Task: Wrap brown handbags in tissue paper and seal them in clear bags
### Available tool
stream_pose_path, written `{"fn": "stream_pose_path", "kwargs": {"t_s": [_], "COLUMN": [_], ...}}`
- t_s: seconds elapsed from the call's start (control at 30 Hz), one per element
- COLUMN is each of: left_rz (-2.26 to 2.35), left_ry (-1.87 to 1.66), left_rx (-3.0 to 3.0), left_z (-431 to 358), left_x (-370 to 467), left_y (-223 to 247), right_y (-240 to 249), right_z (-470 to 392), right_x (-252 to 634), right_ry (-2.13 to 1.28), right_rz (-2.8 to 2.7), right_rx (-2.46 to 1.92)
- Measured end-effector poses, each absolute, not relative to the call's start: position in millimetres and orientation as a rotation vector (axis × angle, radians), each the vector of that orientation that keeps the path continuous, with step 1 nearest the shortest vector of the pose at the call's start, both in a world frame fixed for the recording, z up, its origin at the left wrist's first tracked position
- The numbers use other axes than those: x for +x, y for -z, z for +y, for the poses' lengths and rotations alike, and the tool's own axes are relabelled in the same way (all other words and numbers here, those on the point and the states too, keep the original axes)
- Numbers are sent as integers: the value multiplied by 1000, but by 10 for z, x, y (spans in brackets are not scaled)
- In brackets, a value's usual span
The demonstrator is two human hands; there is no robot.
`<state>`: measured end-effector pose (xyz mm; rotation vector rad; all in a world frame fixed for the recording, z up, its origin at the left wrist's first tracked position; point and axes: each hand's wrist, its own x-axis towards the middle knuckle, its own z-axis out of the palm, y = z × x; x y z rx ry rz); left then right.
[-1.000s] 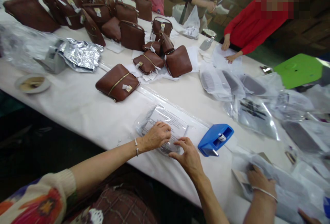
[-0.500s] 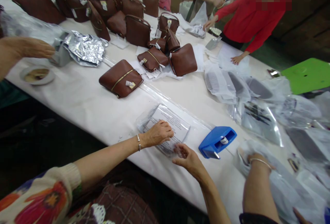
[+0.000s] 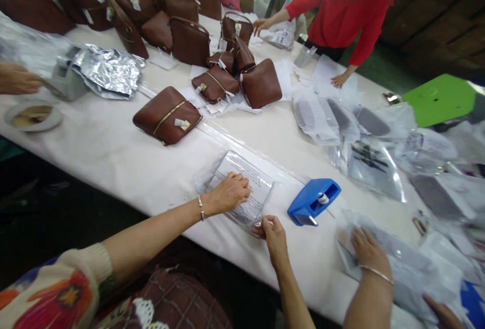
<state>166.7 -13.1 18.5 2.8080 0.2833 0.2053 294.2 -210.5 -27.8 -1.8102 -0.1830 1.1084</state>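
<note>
A clear plastic bag (image 3: pixel 261 182) with printed black text lies at the near edge of the table, over something pale and flat that I cannot make out. My left hand (image 3: pixel 230 192), a bracelet at its wrist, rests on the bag with its fingers curled down and closed against the film. At the bag's near right corner, my right hand (image 3: pixel 271 228) pinches the plastic between thumb and fingers. Just right of the bag stands a blue tape dispenser (image 3: pixel 314 201). Beyond my left hand lies a brown leather handbag (image 3: pixel 162 114) with a gold zip and a tag.
Several brown handbags (image 3: pixel 189 41) crowd the far left. Silver foil packaging (image 3: pixel 109 71) and a shallow dish (image 3: pixel 33 115) lie left. Wrapped grey items (image 3: pixel 316 114) cover the right side. A co-worker's hand (image 3: pixel 371 253) presses a plastic-wrapped item nearby. A person in red (image 3: pixel 344 10) stands opposite.
My right hand has closed from a loose curve into a pinch at the bag's corner. My left hand stays on the bag. The whole view has shifted slightly.
</note>
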Motion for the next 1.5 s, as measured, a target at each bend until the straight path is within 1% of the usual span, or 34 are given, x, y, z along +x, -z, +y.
{"fn": "stream_pose_path", "kwargs": {"t_s": [0.13,0.33,0.4,0.57,0.7,0.8,0.93,1.13,1.23,1.33,1.5], "left_rz": [319,377,382,494,631,636,630,616,624,630,614], "left_ry": [-280,-366,-378,-453,-355,-302,-313,-359,-342,-325,-344], "left_rx": [2816,2708,2698,2713,2690,2664,2623,2584,2568,2566,2561], "left_z": [-163,-151,-151,-130,-40,26,58,61,67,69,63], "left_x": [1661,1661,1661,1672,1722,1753,1751,1738,1743,1745,1748], "left_y": [-157,22,38,-8,-28,-19,21,75,65,52,67], "right_y": [186,-172,-187,69,177,151,89,-86,-84,39,227], "right_z": [-2135,-2457,-2503,-2392,-2363,-2365,-2291,-2389,-2539,-2600,-2590], "right_x": [2968,3565,3847,4288,4306,4259,4238,4020,3820,3724,3753], "right_ry": [-954,-308,-228,-360,-343,-308,-288,-123,-275,-470,-581], "right_rz": [-197,-66,17,209,357,410,445,373,353,380,409], "right_rx": [-1901,-2122,-2151,-2091,-2028,-1993,-1969,-1950,-1879,-1810,-1800]}}
